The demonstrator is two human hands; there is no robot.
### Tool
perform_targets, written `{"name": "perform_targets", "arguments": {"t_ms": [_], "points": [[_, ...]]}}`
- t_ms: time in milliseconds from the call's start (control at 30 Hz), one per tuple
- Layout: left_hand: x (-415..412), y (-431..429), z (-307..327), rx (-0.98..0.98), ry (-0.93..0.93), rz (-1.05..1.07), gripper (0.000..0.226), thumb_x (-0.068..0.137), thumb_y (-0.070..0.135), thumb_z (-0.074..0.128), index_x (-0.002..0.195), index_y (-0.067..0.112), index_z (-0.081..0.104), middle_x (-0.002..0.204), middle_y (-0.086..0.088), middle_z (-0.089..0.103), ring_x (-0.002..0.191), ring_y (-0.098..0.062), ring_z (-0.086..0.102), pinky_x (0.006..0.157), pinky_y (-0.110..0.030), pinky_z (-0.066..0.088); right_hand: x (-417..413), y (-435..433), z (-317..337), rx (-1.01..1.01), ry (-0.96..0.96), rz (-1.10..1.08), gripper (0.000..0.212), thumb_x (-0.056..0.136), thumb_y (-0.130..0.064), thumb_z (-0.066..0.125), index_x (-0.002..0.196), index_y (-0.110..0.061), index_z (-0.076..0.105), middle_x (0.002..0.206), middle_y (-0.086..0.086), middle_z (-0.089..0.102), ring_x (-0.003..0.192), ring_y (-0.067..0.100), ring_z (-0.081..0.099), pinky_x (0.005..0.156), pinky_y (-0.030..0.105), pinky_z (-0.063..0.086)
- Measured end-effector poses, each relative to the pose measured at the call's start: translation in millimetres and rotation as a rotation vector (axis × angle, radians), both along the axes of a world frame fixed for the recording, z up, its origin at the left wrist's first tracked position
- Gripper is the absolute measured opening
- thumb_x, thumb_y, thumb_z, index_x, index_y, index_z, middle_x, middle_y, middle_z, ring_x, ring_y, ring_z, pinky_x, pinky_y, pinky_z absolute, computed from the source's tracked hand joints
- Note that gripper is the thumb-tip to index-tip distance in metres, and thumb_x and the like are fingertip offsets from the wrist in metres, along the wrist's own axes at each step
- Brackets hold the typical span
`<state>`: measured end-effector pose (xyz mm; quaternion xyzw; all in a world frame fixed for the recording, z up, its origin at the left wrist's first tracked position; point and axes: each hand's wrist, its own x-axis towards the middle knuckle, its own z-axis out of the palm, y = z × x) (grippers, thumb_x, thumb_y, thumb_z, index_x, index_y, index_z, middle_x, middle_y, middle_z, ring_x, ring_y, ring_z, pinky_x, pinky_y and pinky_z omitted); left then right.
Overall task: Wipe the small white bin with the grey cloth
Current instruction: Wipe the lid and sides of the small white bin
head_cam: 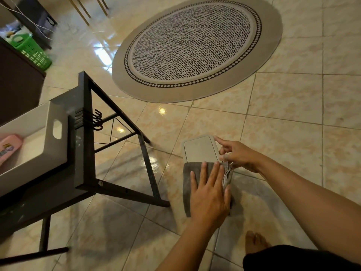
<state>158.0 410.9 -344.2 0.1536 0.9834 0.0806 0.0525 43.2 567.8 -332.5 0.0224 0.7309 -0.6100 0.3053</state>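
The small white bin (199, 148) stands on the tiled floor, and I look down on its flat lid. The grey cloth (187, 184) hangs over the bin's near side. My left hand (209, 194) lies flat on the cloth with its fingers spread and presses it against the bin. At the bin's right rim, where a crumpled whitish liner sticks out, my right hand (239, 155) pinches the edge with its index finger pointing along the lid.
A black metal-frame table (86, 133) stands close on the left. On it is a white box (35, 145) holding a pink bottle (8, 147). A round patterned rug (195, 45) lies beyond the bin. A green basket (31, 49) is far left. My bare foot (254, 241) is near.
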Motion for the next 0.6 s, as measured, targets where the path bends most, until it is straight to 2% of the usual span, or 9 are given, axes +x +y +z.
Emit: {"name": "perform_targets", "arguments": {"t_ms": [167, 300, 467, 600], "points": [[-5.4, -18.9, 1.5, 0.02, -0.023, 0.076, 0.057, 0.102, 0.05, 0.016, 0.153, 0.028, 0.003, 0.161, 0.008, -0.005, 0.145, -0.015, -0.022, 0.117, -0.051, -0.007, 1.7, 2.3, -1.7, -0.032, -0.031, -0.009, 0.078, 0.09, 0.005, 0.055, 0.152, -0.031, 0.024, 0.085, 0.009, 0.05, 0.064, 0.018, 0.056, 0.063, 0.033, 0.058], [-0.4, -6.7, 0.9, 0.016, -0.017, 0.017, 0.058, 0.102, 0.05, 0.018, 0.154, 0.026, 0.007, 0.161, 0.006, 0.0, 0.147, -0.019, -0.016, 0.116, -0.053, -0.006, -1.4, 0.0, -2.1, -0.023, -0.026, 0.004, 0.077, 0.091, 0.005, 0.055, 0.151, -0.031, 0.025, 0.085, 0.009, 0.048, 0.066, 0.018, 0.053, 0.058, 0.029, 0.055], [-15.3, -16.3, 7.7, 0.014, -0.051, 0.094, 0.057, 0.102, 0.05, 0.014, 0.153, 0.027, -0.001, 0.16, 0.008, -0.01, 0.143, -0.016, -0.026, 0.116, -0.047, -0.012, -0.5, 0.8, -5.4, -0.013, -0.027, -0.002, 0.076, 0.091, 0.004, 0.056, 0.151, -0.031, 0.024, 0.084, 0.008, 0.05, 0.066, 0.019, 0.055, 0.058, 0.028, 0.055], [-2.7, -1.7, 4.7, 0.016, -0.062, 0.02, 0.059, 0.102, 0.05, 0.015, 0.153, 0.025, 0.003, 0.161, 0.006, -0.006, 0.145, -0.02, -0.021, 0.117, -0.052, -0.007, -3.9, -1.8, -5.2, 0.02, -0.007, 0.016, 0.076, 0.091, 0.003, 0.056, 0.151, -0.032, 0.026, 0.085, 0.008, 0.05, 0.072, 0.021, 0.053, 0.06, 0.028, 0.054]]}}
